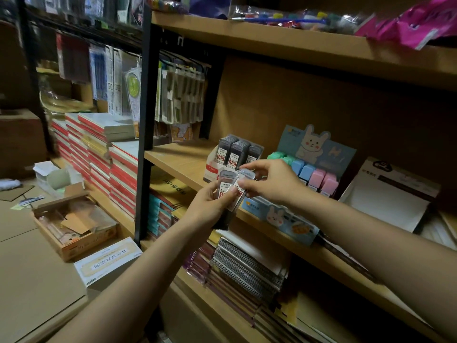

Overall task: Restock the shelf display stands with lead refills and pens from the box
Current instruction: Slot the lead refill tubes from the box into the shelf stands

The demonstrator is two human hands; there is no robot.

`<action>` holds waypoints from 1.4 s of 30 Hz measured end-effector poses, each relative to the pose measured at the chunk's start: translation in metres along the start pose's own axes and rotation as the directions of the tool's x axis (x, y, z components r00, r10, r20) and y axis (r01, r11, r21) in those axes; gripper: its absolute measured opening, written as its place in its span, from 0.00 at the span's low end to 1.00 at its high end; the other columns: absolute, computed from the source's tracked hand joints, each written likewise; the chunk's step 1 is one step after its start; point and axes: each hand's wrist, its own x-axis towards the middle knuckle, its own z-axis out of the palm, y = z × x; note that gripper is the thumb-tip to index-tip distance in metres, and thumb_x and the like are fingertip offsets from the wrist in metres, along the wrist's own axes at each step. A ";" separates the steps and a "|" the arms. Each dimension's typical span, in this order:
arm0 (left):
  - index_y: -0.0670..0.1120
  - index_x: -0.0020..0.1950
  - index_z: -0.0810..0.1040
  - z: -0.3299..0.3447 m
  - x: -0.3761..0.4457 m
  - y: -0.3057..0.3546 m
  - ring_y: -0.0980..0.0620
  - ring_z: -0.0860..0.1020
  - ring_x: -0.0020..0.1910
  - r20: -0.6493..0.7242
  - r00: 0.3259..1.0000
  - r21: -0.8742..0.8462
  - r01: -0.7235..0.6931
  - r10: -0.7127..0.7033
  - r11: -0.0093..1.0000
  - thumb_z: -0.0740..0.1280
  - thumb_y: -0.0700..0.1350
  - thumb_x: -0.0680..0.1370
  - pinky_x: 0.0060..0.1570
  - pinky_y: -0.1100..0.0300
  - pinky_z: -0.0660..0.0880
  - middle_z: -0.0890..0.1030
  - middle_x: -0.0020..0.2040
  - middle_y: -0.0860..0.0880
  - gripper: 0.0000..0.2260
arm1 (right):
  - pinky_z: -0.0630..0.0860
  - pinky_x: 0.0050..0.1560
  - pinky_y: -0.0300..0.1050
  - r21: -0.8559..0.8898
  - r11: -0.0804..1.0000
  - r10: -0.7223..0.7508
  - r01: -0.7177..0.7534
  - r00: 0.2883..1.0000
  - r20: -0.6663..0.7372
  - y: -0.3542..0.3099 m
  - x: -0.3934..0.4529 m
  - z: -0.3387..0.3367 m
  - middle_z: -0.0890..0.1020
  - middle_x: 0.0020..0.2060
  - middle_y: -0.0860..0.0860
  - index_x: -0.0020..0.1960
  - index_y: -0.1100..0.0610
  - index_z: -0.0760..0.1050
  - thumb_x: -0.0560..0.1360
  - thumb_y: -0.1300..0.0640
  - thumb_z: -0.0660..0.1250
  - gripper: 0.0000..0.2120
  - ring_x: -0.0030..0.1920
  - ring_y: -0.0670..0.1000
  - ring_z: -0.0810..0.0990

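My left hand (210,206) grips a small stack of grey lead refill cases (226,185) with red and white labels, just in front of the wooden shelf's edge. My right hand (268,181) pinches the rightmost case (247,175) of that stack at its top. Right behind them on the shelf stands the white lead refill display stand (233,154), with upright rows of the same cases in it. An open cardboard box (74,226) lies on the floor at the lower left.
A rabbit-themed display (314,154) with pastel items stands right of the refill stand, an open white box (388,196) further right. Notebooks are stacked on the shelf below and at left. Packets hang on pegs at the upper left. A flat white box (106,261) lies on the floor.
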 end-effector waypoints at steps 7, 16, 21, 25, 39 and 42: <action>0.47 0.60 0.76 -0.010 0.000 0.008 0.51 0.76 0.42 -0.046 0.998 0.010 0.053 -0.053 0.999 0.57 0.53 0.83 0.39 0.61 0.74 0.79 0.49 0.44 0.14 | 0.80 0.35 0.36 0.022 0.998 -0.051 0.052 0.998 -0.047 -0.014 0.013 -0.016 0.84 0.45 0.51 0.60 0.53 0.79 0.71 0.59 0.75 0.18 0.36 0.46 0.85; 0.43 0.64 0.72 -0.048 0.013 0.021 0.51 0.75 0.41 -0.245 0.964 -0.041 0.096 -0.104 0.994 0.59 0.40 0.82 0.41 0.59 0.74 0.77 0.47 0.43 0.11 | 0.71 0.38 0.28 -0.373 0.910 -0.331 0.180 0.856 -0.397 -0.018 0.068 -0.040 0.81 0.47 0.44 0.58 0.50 0.81 0.73 0.55 0.74 0.14 0.42 0.38 0.77; 0.43 0.64 0.72 -0.045 0.016 0.018 0.51 0.76 0.42 -0.227 0.969 -0.051 0.090 -0.099 0.995 0.59 0.39 0.81 0.41 0.60 0.75 0.77 0.48 0.44 0.11 | 0.76 0.51 0.39 -0.474 0.845 -0.425 0.249 0.850 -0.311 -0.014 0.087 -0.012 0.81 0.54 0.52 0.60 0.56 0.80 0.74 0.59 0.72 0.14 0.52 0.49 0.77; 0.42 0.62 0.73 -0.046 0.017 0.018 0.51 0.75 0.39 -0.244 0.965 -0.058 0.084 -0.095 0.995 0.59 0.38 0.82 0.38 0.60 0.74 0.77 0.45 0.44 0.10 | 0.68 0.51 0.41 -0.528 0.827 -0.402 0.193 0.860 -0.315 -0.011 0.100 -0.003 0.78 0.54 0.54 0.61 0.56 0.79 0.75 0.58 0.72 0.15 0.51 0.48 0.72; 0.43 0.63 0.75 -0.044 0.016 0.018 0.51 0.79 0.42 -0.157 0.986 -0.107 0.033 -0.049 0.994 0.61 0.40 0.81 0.38 0.63 0.79 0.82 0.48 0.44 0.11 | 0.74 0.53 0.41 -0.547 0.826 -0.330 0.140 0.906 -0.266 0.001 0.099 0.010 0.77 0.55 0.53 0.59 0.57 0.80 0.76 0.56 0.70 0.12 0.53 0.51 0.76; 0.44 0.63 0.75 -0.042 0.019 0.016 0.52 0.82 0.45 -0.166 0.986 -0.044 -0.031 0.024 0.999 0.64 0.41 0.80 0.43 0.60 0.81 0.83 0.50 0.46 0.12 | 0.75 0.45 0.33 -0.317 0.922 -0.317 0.222 0.904 -0.287 -0.010 0.082 0.002 0.80 0.51 0.49 0.56 0.53 0.80 0.78 0.54 0.67 0.08 0.45 0.45 0.79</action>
